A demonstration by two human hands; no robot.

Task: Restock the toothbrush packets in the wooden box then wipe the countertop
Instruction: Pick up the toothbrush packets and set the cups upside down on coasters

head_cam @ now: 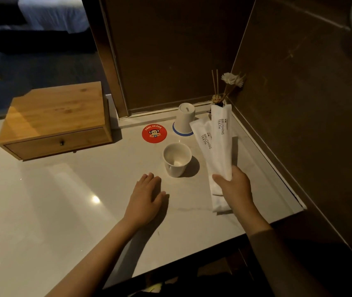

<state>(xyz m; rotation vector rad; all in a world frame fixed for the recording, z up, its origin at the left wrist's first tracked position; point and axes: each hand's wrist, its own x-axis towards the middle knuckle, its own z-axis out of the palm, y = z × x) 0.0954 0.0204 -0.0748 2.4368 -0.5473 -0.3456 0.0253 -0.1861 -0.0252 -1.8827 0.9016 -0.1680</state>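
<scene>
toothbrush packets (214, 144): "BRUSHING TEETH" | red coaster (154, 133): "PAUL FRANK"

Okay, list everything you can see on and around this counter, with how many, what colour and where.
wooden box: one, light brown, back left of counter, drawer shut
toothbrush packets: two, white, in the right hand
upright cup: one, white, centre of counter
upturned cup: one, white, on the blue-rimmed coaster
red coaster: one, red, bare, left of the upturned cup
blue-rimmed coaster: one, under the upturned cup
reed sticks and flower: one bunch, pale, back right corner
countertop: one, white
left hand: flat on the countertop, empty
right hand: gripping the packets
</scene>
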